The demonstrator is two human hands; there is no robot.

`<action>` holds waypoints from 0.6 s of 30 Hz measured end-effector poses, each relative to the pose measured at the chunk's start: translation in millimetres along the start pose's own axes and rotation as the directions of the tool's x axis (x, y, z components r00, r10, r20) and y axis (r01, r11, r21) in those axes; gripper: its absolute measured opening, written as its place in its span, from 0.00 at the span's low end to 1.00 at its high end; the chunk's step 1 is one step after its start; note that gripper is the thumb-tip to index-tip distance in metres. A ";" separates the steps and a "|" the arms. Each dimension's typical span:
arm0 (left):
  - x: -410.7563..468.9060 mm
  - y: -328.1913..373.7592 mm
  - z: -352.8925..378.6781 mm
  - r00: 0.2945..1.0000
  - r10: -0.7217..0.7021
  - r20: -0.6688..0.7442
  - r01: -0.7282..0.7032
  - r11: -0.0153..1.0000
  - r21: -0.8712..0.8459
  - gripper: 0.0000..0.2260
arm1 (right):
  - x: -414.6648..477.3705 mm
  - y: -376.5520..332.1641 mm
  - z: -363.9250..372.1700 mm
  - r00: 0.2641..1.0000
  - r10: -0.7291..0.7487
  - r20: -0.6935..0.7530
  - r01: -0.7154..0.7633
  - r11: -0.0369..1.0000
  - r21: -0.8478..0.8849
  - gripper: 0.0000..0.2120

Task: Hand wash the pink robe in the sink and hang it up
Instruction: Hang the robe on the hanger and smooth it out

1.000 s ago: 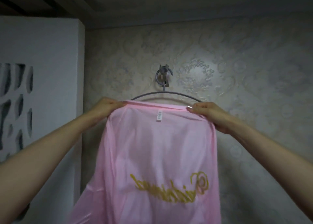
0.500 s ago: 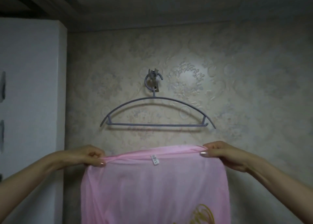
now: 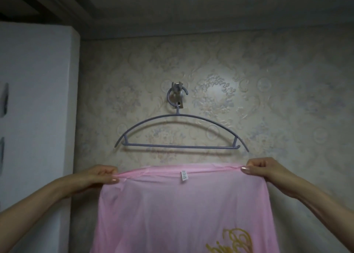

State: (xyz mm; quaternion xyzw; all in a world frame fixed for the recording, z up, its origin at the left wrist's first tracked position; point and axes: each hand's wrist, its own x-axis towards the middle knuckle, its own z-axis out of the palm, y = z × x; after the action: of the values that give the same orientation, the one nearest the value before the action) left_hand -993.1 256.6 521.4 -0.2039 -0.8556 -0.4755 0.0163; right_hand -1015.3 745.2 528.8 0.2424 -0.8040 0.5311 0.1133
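The pink robe (image 3: 182, 210) hangs spread out in front of me, with a small white label at its top edge and gold lettering low on the right. My left hand (image 3: 101, 176) pinches the robe's top left corner. My right hand (image 3: 262, 168) pinches the top right corner. The top edge is stretched taut between them. Just above the robe, a grey hanger (image 3: 181, 132) hangs bare from a metal wall hook (image 3: 178, 95). The robe does not touch the hanger.
A patterned wallpapered wall (image 3: 287, 99) stands straight ahead behind the hanger. A white cabinet (image 3: 36, 109) with dark cut-outs fills the left side. The ceiling edge (image 3: 172, 13) runs above.
A second ago the robe's top edge was held up at the hanger's arch. Both hands have since lowered it below the hanger, which now shows in full. Little moved in the last half second.
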 end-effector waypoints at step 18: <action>84.1 -18.6 -19.4 0.877 -0.356 -0.322 -0.056 0.590 -0.806 0.30 | 57.0 -13.8 -22.8 0.927 0.354 0.122 -0.325 0.599 0.732 0.33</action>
State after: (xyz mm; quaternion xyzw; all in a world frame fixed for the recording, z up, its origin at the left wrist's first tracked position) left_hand -1080.2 260.1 535.6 0.0020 -0.5392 -0.8383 0.0806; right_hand -1058.8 746.1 574.2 0.1007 -0.5475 0.8265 -0.0836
